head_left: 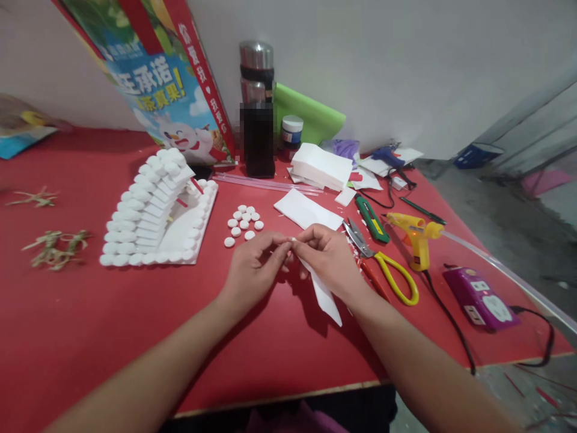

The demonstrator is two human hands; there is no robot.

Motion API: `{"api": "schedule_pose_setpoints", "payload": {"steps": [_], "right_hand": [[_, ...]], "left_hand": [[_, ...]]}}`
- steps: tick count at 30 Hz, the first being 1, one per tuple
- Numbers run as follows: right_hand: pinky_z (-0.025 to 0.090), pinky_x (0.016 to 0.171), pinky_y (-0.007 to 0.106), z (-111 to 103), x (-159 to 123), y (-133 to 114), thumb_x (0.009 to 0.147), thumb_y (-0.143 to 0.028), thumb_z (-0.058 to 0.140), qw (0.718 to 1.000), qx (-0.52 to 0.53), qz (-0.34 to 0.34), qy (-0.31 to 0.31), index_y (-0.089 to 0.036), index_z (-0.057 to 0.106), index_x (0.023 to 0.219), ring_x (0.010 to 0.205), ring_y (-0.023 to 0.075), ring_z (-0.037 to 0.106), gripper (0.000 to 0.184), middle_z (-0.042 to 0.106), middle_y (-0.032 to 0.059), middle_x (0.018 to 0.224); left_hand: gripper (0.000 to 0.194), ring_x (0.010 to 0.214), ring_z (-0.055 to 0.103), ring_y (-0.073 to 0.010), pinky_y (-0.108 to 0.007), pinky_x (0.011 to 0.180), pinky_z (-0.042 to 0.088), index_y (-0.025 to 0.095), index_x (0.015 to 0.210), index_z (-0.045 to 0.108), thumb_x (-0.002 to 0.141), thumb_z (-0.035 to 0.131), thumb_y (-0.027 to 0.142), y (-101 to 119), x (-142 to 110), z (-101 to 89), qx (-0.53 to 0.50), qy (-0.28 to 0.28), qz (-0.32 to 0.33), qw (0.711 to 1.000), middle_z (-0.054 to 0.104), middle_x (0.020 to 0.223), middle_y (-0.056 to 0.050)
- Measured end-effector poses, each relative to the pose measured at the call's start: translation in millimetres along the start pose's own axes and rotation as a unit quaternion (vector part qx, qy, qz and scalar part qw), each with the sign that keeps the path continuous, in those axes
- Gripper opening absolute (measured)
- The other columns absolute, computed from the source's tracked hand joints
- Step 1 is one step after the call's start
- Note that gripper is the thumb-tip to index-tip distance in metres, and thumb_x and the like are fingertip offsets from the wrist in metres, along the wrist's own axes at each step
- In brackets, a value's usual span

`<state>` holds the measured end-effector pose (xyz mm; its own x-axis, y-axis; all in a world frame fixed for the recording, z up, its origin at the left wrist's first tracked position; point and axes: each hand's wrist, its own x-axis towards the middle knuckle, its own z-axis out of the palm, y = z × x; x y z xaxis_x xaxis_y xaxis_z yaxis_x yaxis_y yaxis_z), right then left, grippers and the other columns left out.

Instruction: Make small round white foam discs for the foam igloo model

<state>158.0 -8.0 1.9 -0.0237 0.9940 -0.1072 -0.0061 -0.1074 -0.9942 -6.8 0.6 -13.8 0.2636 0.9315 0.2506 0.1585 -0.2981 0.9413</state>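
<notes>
Both hands meet over the red table, fingertips nearly touching. In my right hand (325,258) is a strip of white paper (325,297), its loose end hanging down toward me. My left hand (256,267) is closed in a pinch at the strip's upper end; the fingers hide most of that spot. Several small white discs (244,225) lie just beyond my left hand. A white folded sheet (309,209) rests behind my right hand. Farther left stands a white stair-like model (151,219) edged with round white pieces.
Right of my hands lie yellow-handled scissors (396,276), a green utility knife (372,219), a yellow glue gun (417,234) and a purple power strip (480,300) with cords. Behind stand a dark bottle (258,141), a jar (291,131) and a printed bag (166,90). Straw figures (56,248) lie left.
</notes>
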Motion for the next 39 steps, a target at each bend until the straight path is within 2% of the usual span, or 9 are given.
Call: {"api": "schedule_pose_setpoints", "payload": {"steps": [5, 11, 15, 18, 22, 24, 26, 33, 39], "right_hand": [[0.045, 0.041, 0.020, 1, 2, 4, 0.084, -0.028, 0.074, 1.000, 0.000, -0.022, -0.012, -0.020, 0.061, 0.077, 0.041, 0.0087, 0.058, 0.018, 0.069, -0.0039, 0.060], [0.049, 0.046, 0.021, -2, 3, 4, 0.088, -0.035, 0.073, 0.998, -0.003, -0.040, -0.054, -0.018, 0.065, 0.083, 0.044, 0.0082, 0.060, 0.019, 0.070, -0.0029, 0.067], [0.050, 0.047, 0.023, -3, 2, 3, 0.087, -0.038, 0.075, 0.997, 0.014, -0.025, -0.068, -0.018, 0.067, 0.083, 0.046, 0.0092, 0.062, 0.021, 0.073, 0.0000, 0.072], [0.052, 0.050, 0.024, -3, 1, 2, 0.088, -0.040, 0.075, 0.997, 0.013, -0.023, -0.069, -0.018, 0.069, 0.083, 0.047, 0.0101, 0.061, 0.023, 0.072, -0.0006, 0.065], [0.057, 0.053, 0.028, 1, -1, 4, 0.088, -0.043, 0.076, 0.998, 0.020, -0.014, -0.060, -0.019, 0.069, 0.081, 0.050, 0.0135, 0.063, 0.026, 0.065, -0.0036, 0.056], [0.058, 0.054, 0.029, 3, -1, 7, 0.088, -0.042, 0.076, 0.999, 0.025, -0.012, -0.045, -0.019, 0.067, 0.080, 0.052, 0.0146, 0.066, 0.026, 0.066, -0.0034, 0.058], [0.058, 0.056, 0.028, 5, 0, 11, 0.090, -0.040, 0.073, 0.999, 0.012, -0.018, -0.036, -0.019, 0.066, 0.080, 0.055, 0.0146, 0.067, 0.024, 0.068, -0.0023, 0.061], [0.049, 0.057, 0.026, 3, 3, 17, 0.092, -0.034, 0.069, 0.995, -0.087, -0.052, 0.003, -0.020, 0.063, 0.079, 0.059, 0.0127, 0.063, 0.019, 0.067, -0.0019, 0.068], [0.050, 0.062, 0.029, 2, 4, 17, 0.093, -0.035, 0.065, 0.990, -0.128, -0.053, 0.010, -0.022, 0.064, 0.082, 0.065, 0.0158, 0.064, 0.017, 0.068, 0.0002, 0.071]], "left_hand": [[0.022, 0.057, 0.064, -0.0147, -0.026, 0.051, 0.055, 0.017, 0.092, 0.068, 0.088, 0.078, 0.036, 2, 5, -0.1, -0.159, 0.002, -0.159, 0.974, 0.069, 0.068, -0.001], [0.035, 0.053, 0.059, -0.0120, -0.024, 0.043, 0.050, 0.018, 0.096, 0.067, 0.077, 0.089, 0.037, -2, 7, -4.5, -0.266, -0.012, -0.214, 0.940, 0.071, 0.073, -0.001], [0.029, 0.055, 0.061, -0.0132, -0.025, 0.046, 0.049, 0.017, 0.092, 0.070, 0.078, 0.088, 0.036, -2, 8, -8.5, -0.225, -0.009, -0.202, 0.953, 0.072, 0.072, -0.003], [0.018, 0.062, 0.065, -0.0165, -0.029, 0.053, 0.052, 0.018, 0.088, 0.072, 0.082, 0.083, 0.031, 1, 10, -12.6, -0.157, -0.008, -0.159, 0.975, 0.073, 0.073, -0.003], [0.008, 0.077, 0.067, -0.0193, -0.034, 0.072, 0.054, 0.020, 0.083, 0.073, 0.090, 0.070, 0.020, 3, 10, -14.8, 0.027, 0.001, 0.007, 1.000, 0.073, 0.082, -0.005], [0.015, 0.081, 0.066, -0.0193, -0.035, 0.076, 0.051, 0.020, 0.082, 0.072, 0.094, 0.064, 0.015, 2, 9, -13.9, 0.116, 0.005, 0.083, 0.990, 0.072, 0.084, -0.005], [0.019, 0.082, 0.065, -0.0190, -0.034, 0.077, 0.050, 0.020, 0.081, 0.070, 0.096, 0.059, 0.012, 0, 7, -12.6, 0.158, -0.001, 0.123, 0.980, 0.072, 0.084, -0.005], [0.013, 0.080, 0.063, -0.0174, -0.032, 0.075, 0.050, 0.019, 0.087, 0.070, 0.095, 0.062, 0.013, -7, 8, -10.0, 0.104, 0.001, 0.102, 0.989, 0.068, 0.082, -0.003], [0.008, 0.082, 0.069, -0.0186, -0.032, 0.076, 0.054, 0.020, 0.092, 0.075, 0.094, 0.067, 0.021, -8, 8, -6.4, 0.070, 0.010, 0.043, 0.997, 0.074, 0.088, -0.004]]}}
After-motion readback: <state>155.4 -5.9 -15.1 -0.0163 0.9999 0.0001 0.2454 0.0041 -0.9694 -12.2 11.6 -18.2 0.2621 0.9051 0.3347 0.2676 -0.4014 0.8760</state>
